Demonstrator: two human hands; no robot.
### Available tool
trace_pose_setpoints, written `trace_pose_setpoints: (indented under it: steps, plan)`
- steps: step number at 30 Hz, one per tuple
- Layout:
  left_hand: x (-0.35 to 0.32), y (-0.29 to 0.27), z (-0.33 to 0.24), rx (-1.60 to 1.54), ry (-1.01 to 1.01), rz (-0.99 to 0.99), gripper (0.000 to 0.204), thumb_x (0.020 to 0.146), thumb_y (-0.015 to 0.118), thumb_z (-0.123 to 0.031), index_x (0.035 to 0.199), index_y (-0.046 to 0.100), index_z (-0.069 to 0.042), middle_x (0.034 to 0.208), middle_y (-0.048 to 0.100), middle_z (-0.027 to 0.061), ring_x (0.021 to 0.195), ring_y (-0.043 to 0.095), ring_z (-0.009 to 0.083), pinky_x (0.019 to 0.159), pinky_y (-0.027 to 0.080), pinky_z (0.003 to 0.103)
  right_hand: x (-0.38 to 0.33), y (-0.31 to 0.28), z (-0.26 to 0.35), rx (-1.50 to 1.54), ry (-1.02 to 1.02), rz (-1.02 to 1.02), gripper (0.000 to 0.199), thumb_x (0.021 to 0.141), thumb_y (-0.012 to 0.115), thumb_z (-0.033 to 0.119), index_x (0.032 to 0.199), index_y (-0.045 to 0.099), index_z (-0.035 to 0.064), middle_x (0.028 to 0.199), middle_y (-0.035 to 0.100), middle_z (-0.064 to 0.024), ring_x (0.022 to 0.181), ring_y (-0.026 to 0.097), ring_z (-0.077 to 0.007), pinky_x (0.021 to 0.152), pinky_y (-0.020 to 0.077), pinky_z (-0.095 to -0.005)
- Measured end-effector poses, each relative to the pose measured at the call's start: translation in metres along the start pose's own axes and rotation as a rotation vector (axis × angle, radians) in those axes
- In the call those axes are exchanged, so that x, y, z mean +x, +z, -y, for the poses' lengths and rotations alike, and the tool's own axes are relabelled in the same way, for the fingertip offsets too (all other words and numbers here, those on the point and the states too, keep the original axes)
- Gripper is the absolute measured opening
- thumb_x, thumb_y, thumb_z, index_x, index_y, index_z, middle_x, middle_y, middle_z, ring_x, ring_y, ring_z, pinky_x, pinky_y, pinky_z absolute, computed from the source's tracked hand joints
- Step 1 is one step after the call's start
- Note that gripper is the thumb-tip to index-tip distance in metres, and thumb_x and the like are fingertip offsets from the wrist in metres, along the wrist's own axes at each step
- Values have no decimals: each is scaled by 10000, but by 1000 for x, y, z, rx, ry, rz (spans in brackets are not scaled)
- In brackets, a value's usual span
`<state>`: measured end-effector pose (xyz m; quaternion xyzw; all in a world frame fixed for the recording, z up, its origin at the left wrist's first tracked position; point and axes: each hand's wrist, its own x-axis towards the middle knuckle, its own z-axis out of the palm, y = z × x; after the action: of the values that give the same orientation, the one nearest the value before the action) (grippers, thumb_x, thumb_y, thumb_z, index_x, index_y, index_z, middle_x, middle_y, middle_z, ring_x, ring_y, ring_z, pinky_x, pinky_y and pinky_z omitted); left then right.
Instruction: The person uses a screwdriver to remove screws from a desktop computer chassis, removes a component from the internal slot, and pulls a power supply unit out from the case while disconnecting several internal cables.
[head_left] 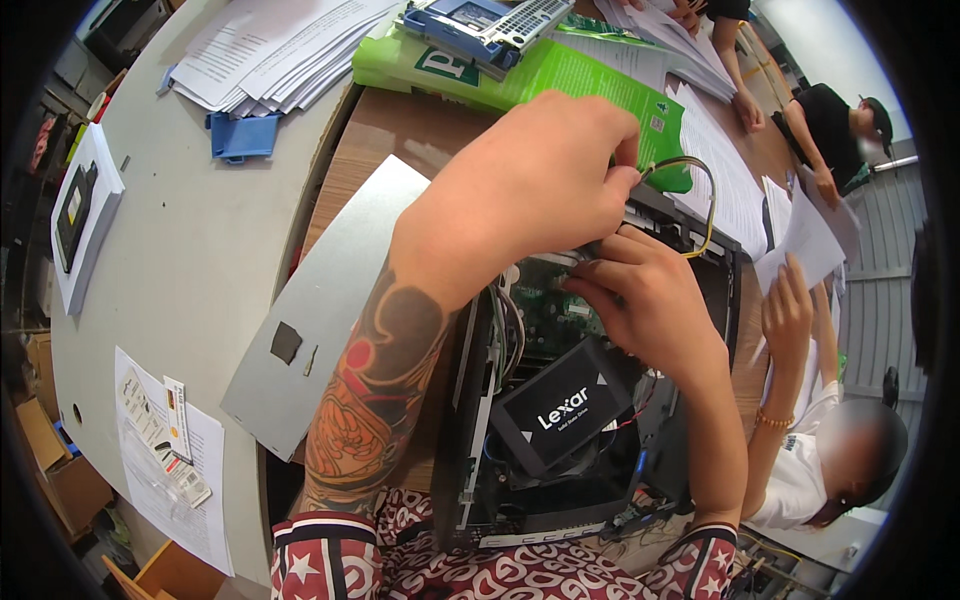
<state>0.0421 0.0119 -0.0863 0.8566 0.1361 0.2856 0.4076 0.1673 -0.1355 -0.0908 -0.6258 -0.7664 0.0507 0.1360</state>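
Note:
A black desktop computer case [462,440] lies with its side off in front of me. My left hand [540,165] reaches over its far edge, thumb and finger pinched on a bundled wire cable [710,195] with yellow and black wires. Just below it, my right hand [650,290] is inside the case, its fingers closed near a metal edge; what they hold, if anything, is hidden. Beneath my fingers a green circuit board [540,300] partly shows. A black solid state drive [562,408] rests tilted on parts inside the case, nearer to me, touched by neither hand.
A metal side panel [330,290] lies left of the case. Behind are a green bag [600,85], a blue drive caddy [480,30] and paper stacks [270,50]. Small packaging [165,430] lies on a sheet at left. Co-workers [835,130] handle papers at right.

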Motion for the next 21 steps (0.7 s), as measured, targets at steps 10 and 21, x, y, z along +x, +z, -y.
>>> trace_pose_setpoints:
  steps: [10, 21]
  plan:
    - [1, 2, -4, 29, 14, 1, 148, 850, 640, -106, 918, 662, 24, 722, 674, 160, 641, 657, 276, 619, 512, 351, -2, 3, 5, -50, 26, -53, 114, 771, 716, 133, 729, 679, 33, 741, 561, -60, 772, 564, -244, 701, 489, -371]
    - [1, 1, -8, -10, -49, 42, 128, 871, 641, -99, 927, 653, 15, 711, 671, 109, 611, 626, 172, 574, 486, 290, -5, -4, 3, -21, 45, 39, 107, 747, 711, 124, 690, 677, 40, 756, 594, -67, 798, 583, -247, 724, 503, -375]
